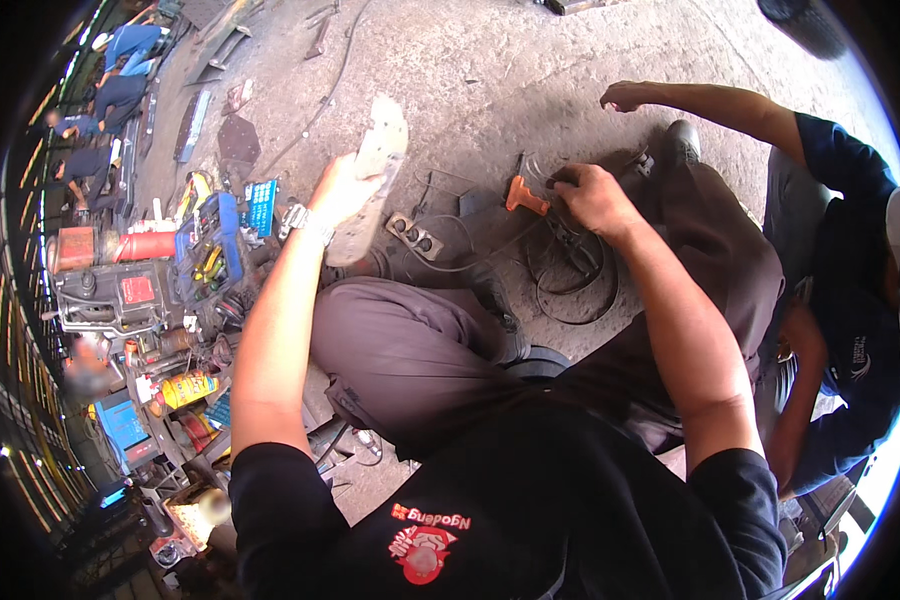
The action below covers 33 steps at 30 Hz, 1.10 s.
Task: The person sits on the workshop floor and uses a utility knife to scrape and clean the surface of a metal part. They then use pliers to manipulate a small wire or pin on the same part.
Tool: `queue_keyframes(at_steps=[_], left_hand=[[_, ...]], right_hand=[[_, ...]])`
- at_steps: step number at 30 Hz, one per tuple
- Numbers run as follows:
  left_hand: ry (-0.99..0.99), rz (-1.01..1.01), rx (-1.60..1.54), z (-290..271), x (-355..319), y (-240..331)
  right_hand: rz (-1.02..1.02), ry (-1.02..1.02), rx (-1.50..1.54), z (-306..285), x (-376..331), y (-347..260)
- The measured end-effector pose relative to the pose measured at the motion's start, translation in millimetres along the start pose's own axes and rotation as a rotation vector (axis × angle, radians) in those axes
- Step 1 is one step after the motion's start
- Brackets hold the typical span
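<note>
My left hand (342, 192) is closed round the edge of a long, pale, scuffed flat board (382, 140), which it holds tilted above the floor beside my left knee. In front of me my right hand (592, 200) has its fingers curled together. Whatever is between those fingertips, if anything, is too small to make out. Just left of them an orange T-shaped piece (526, 197) lies among thin cables. A pale socket strip (414, 236) rests on the floor between the board and the orange piece. Below my right hand lies a coiled dark cable (582, 300).
A co-worker in a dark shirt (855, 350) sits close on my right, one hand (625, 96) reaching over the floor. To my left are a blue toolbox (210, 245), a yellow bottle (188, 388), a red cylinder (155, 246) and machinery (110, 300). Other people work farther off.
</note>
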<state>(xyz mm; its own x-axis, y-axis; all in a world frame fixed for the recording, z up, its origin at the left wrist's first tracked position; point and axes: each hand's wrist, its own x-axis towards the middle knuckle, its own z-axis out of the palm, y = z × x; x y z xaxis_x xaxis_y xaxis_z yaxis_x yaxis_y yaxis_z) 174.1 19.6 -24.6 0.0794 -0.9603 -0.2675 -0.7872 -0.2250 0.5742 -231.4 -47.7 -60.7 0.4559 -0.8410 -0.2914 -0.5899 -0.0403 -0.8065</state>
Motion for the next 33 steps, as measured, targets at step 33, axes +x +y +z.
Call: queue_keyframes(at_steps=[33], left_hand=[[-0.258,-0.001,0.321,210,-108,-139]], right_hand=[[0.305,-0.377,-0.432,156,183,143]])
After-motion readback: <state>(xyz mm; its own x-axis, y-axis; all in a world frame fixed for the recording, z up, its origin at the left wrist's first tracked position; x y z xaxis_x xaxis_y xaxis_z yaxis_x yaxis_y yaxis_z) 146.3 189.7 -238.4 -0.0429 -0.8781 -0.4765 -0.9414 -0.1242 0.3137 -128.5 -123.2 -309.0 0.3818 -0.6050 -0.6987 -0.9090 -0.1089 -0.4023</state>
